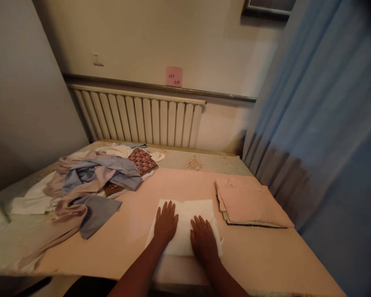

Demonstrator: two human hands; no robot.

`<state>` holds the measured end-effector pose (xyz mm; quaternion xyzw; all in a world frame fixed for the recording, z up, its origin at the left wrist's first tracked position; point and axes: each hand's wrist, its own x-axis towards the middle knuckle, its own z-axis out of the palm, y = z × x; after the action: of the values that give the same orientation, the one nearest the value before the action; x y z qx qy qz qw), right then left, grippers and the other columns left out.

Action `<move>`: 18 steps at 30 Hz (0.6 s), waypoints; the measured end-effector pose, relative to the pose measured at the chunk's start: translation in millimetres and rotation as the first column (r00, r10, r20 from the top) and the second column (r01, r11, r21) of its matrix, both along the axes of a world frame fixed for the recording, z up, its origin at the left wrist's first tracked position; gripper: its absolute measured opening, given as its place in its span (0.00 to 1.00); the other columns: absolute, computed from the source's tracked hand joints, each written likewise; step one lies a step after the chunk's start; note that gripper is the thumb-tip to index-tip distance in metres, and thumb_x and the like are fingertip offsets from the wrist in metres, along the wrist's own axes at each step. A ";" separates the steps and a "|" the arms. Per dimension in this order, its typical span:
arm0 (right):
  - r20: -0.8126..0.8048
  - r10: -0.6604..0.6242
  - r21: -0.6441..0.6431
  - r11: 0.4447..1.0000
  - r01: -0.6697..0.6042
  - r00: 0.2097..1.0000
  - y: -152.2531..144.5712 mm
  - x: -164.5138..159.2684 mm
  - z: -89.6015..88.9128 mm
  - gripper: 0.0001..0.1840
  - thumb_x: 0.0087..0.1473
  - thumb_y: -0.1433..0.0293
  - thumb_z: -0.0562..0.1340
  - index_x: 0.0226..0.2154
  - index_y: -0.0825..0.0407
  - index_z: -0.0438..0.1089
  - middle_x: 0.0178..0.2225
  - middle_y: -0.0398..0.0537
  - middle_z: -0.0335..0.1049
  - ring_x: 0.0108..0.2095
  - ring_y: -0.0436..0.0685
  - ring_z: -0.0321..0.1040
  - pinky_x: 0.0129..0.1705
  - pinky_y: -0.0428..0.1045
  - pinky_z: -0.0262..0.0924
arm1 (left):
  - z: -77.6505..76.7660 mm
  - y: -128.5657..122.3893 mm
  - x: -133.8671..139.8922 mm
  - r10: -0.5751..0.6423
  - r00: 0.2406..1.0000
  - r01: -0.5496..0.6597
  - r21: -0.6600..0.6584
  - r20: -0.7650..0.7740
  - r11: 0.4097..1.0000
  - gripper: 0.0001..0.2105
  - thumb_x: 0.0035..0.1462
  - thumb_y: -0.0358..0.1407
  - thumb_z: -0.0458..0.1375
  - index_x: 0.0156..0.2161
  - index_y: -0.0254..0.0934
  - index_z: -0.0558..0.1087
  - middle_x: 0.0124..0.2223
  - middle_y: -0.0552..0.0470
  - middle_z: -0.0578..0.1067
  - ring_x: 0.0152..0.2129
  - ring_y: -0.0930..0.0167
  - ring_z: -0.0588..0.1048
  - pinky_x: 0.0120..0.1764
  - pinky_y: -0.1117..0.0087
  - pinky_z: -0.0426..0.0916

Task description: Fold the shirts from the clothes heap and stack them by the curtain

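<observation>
White cloth lies in a rough rectangle under the two hands I watch from afar. Fingers of the left hand are stretched out and slightly spread, palm down on its left part; those of the right hand rest likewise on its right part, and I see neither gripping anything. Beneath is the pink-covered surface. Just to the right I see a folded stack, pink on top with dark and striped edges below. Well to the left sprawls a loose heap of garments, a red patterned cloth at its far right side. Beyond stand a radiator and, at right, a blue curtain.
</observation>
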<state>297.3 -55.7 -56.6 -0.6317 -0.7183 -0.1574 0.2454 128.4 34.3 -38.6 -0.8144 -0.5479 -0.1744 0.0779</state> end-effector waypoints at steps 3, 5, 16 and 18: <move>0.003 -0.001 -0.012 1.000 0.001 1.000 -0.1 1.4 -1.9 0.20 0.59 0.71 0.53 0.53 0.50 0.67 0.57 0.50 0.65 0.60 0.60 0.56 0.63 0.59 0.46 | -1.8 0.1 -2.7 -0.009 1.000 0.009 -0.008 0.015 1.000 0.24 0.64 0.39 0.42 0.62 0.36 0.61 0.65 0.46 0.60 0.63 0.59 0.54 0.61 0.50 0.49; 0.014 0.003 -0.016 1.000 -0.002 1.000 0.1 2.5 -2.7 0.20 0.59 0.71 0.52 0.53 0.51 0.67 0.57 0.50 0.65 0.60 0.60 0.56 0.63 0.59 0.47 | -2.7 0.3 -4.2 -0.005 1.000 0.005 -0.005 0.029 1.000 0.24 0.63 0.40 0.43 0.62 0.36 0.62 0.65 0.46 0.60 0.63 0.59 0.55 0.61 0.50 0.49; 0.099 0.118 -0.082 0.991 -0.110 0.988 27.0 13.0 6.8 0.22 0.61 0.63 0.53 0.56 0.51 0.64 0.60 0.52 0.60 0.62 0.61 0.52 0.63 0.60 0.45 | -10.5 6.2 -4.6 0.018 0.997 -0.017 -0.008 0.078 1.000 0.24 0.63 0.40 0.44 0.62 0.37 0.62 0.65 0.47 0.60 0.62 0.57 0.56 0.61 0.49 0.50; 0.085 0.046 -0.090 0.995 -0.039 0.995 30.4 23.3 3.0 0.22 0.62 0.63 0.52 0.56 0.52 0.64 0.61 0.53 0.58 0.63 0.61 0.51 0.63 0.61 0.44 | -11.3 7.3 -4.6 0.034 0.996 -0.032 -0.019 0.079 0.999 0.24 0.63 0.41 0.44 0.62 0.36 0.62 0.65 0.47 0.59 0.62 0.57 0.55 0.61 0.49 0.50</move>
<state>320.6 -25.3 -53.6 -0.6191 -0.7477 -0.1476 0.1892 123.7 41.5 -49.9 -0.7983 -0.5655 -0.2005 0.0521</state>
